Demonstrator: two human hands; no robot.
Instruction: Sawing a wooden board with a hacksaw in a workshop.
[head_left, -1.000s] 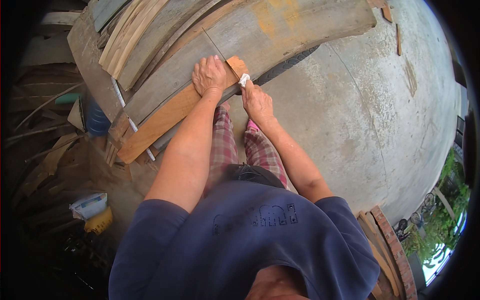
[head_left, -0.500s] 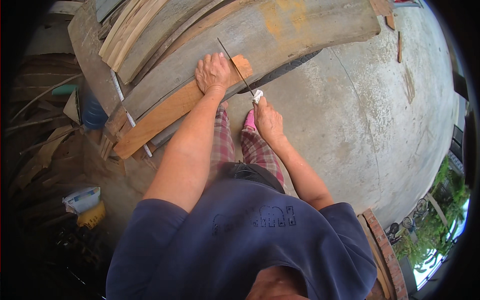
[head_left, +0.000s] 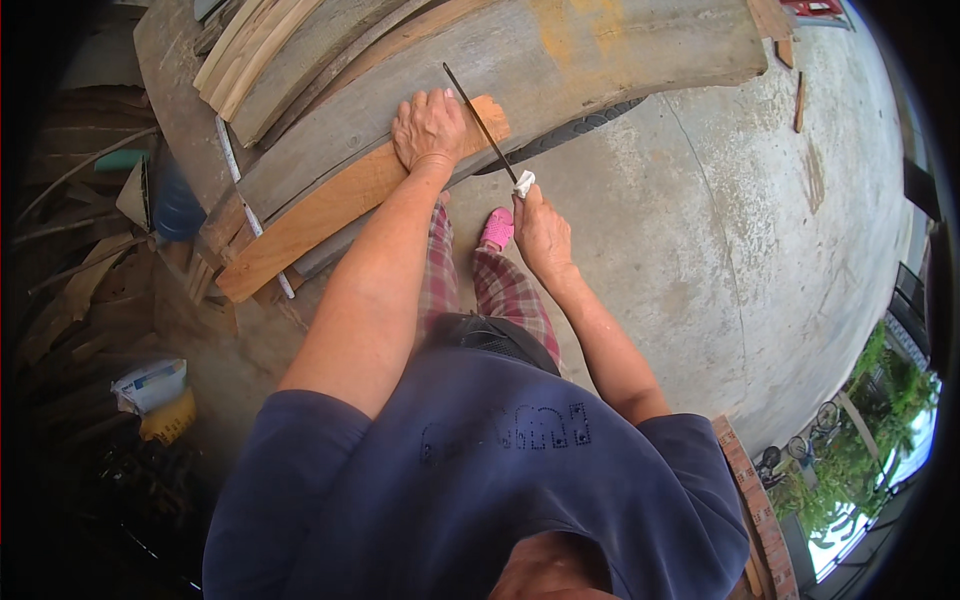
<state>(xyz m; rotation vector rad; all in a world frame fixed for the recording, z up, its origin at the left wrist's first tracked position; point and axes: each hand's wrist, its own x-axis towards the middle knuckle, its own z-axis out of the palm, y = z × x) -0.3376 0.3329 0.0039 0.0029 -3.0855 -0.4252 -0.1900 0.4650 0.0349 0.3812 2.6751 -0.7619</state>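
A white-and-yellow sack (head_left: 155,398) sits amid dim clutter at far left, below a blue container (head_left: 177,207). A narrow white strip (head_left: 236,172) slants past the near end of an orange-brown plank (head_left: 330,212), which lies along weathered grey boards. The person's left hand (head_left: 430,130) bears down on the plank toward its far end, palm down and fingers slightly spread; whether the thumb hooks the edge cannot be told. Just right of those fingers, the dark blade of a thin saw (head_left: 482,124) crosses the wood at a slant. A pink shoe (head_left: 497,228) shows below, on the concrete floor (head_left: 680,240). The right hand (head_left: 543,235), fingers curled tight, grips the saw's handle beside a white wrapping (head_left: 524,183). Bicycles (head_left: 815,428) stand before greenery at far right.
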